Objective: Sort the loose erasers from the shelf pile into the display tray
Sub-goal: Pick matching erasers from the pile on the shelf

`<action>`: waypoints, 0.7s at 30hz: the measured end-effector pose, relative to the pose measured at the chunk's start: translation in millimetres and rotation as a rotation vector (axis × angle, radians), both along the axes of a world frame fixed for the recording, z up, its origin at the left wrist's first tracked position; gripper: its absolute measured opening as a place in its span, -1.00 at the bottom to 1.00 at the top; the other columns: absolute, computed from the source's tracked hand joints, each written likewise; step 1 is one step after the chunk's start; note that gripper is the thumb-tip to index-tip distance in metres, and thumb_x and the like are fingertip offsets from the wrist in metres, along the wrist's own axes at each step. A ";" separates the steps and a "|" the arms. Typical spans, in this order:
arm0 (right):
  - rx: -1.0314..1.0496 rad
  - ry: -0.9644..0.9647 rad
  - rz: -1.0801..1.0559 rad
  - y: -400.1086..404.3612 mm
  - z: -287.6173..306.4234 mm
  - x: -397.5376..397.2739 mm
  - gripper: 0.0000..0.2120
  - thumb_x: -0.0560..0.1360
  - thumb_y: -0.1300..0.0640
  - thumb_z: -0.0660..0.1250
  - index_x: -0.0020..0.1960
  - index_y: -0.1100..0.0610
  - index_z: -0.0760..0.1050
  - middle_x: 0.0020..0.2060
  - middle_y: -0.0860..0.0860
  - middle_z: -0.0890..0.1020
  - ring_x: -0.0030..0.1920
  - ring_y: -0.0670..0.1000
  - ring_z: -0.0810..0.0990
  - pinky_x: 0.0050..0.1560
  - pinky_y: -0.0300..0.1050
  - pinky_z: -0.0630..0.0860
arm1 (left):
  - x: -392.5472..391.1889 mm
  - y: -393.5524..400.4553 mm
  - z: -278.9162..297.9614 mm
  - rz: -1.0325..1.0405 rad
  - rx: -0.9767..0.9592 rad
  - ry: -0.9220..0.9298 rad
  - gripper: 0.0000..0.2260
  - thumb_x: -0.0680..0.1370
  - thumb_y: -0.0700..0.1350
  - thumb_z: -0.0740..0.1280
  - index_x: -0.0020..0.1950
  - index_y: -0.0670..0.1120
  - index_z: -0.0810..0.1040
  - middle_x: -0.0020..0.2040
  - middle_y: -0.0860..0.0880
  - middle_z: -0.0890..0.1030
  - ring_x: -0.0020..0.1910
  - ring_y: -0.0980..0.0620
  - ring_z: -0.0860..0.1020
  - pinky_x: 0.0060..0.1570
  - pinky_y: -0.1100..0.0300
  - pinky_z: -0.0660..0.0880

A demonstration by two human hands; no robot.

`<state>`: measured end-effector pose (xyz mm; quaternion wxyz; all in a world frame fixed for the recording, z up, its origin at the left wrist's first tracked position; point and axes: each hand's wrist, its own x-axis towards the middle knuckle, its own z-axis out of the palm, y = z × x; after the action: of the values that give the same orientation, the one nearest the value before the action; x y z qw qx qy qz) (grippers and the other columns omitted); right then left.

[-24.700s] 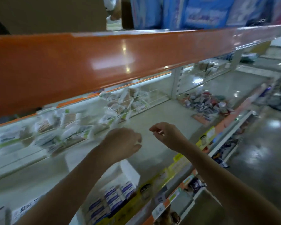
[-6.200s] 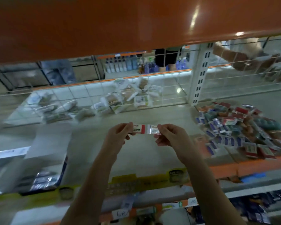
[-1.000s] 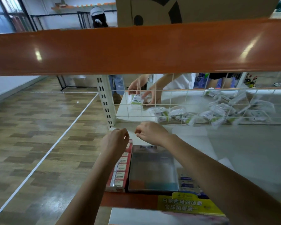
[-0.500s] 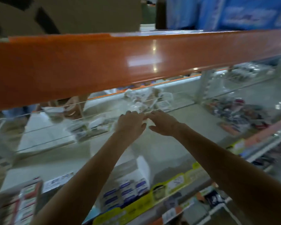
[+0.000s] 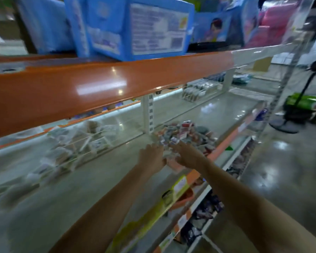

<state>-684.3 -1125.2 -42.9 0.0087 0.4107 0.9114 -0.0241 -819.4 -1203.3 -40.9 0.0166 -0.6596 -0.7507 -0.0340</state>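
On the far left of the pale shelf (image 5: 66, 189), behind a wire grid, lies a blurred scatter of clear-wrapped packets (image 5: 75, 148). Above them an orange shelf beam (image 5: 98, 88) crosses the view, with a blue printed box (image 5: 135, 28) standing on the level above it. Two bare forearms reach forward from the lower edge toward the middle of the shelf. The left hand (image 5: 151, 157) is seen from the back, knuckles up, fingers bent forward at the near edge of the eraser pile (image 5: 186, 137); whether it holds anything cannot be told. Just beside it, the right hand (image 5: 188, 156) stretches its fingers out flat into the same near edge of the pile, touching the wrapped erasers, with nothing plainly gripped. The erasers, in red, blue and white wrappers, are heaped to the right of a white slotted upright (image 5: 148, 115). Yellow price labels (image 5: 171, 194) run along the shelf front. At far right, a black floor stand (image 5: 290, 114) stands on glossy flooring.
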 end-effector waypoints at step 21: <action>0.110 0.121 -0.198 76.6 -43.8 51.7 -0.66 0.58 -0.02 0.16 0.28 0.12 0.41 0.28 0.07 0.46 0.28 0.09 0.38 0.35 0.00 0.23 | 18.7 113.3 -39.7 0.041 0.085 -0.092 -0.69 0.57 -0.24 0.18 0.31 -0.10 0.34 0.26 -0.07 0.44 0.03 -0.02 0.50 -0.15 0.16 0.46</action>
<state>-632.6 -1048.5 -86.7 -0.0712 0.4964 0.8652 0.0007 -800.8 -1089.9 -80.6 0.0107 -0.6405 -0.7619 -0.0959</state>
